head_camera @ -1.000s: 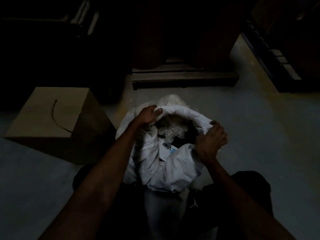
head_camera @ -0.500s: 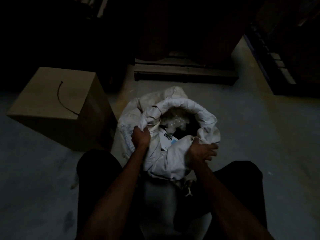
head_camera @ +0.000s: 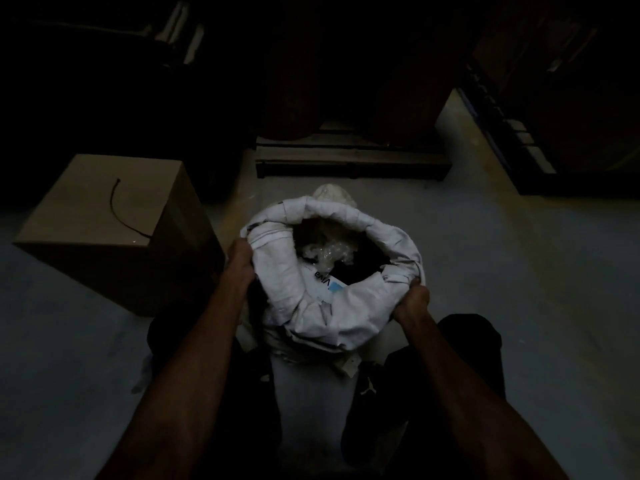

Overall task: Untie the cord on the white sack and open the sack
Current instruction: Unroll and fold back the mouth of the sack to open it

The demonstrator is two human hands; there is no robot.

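The white sack [head_camera: 322, 317] stands on the floor between my knees. Its mouth is wide open, with the rim rolled down into a thick collar. Inside I see crumpled clear plastic [head_camera: 327, 252] and a white pack with a blue patch [head_camera: 329, 284]. My left hand [head_camera: 240, 259] grips the rolled rim on the sack's left side. On the right side, my right hand [head_camera: 412, 301] holds the rim lower down. A dark cord [head_camera: 121, 211] lies loose on top of the cardboard box, apart from the sack.
A closed cardboard box [head_camera: 104, 223] stands left of the sack, close to my left forearm. A dark wooden pallet [head_camera: 349, 162] with barrels sits straight behind the sack. Dark racking [head_camera: 519, 133] runs along the right. The scene is dim.
Both hands have slid outward along the rim, left hand up the left side, right hand to the right. The sack's mouth is wider and rounder than before.
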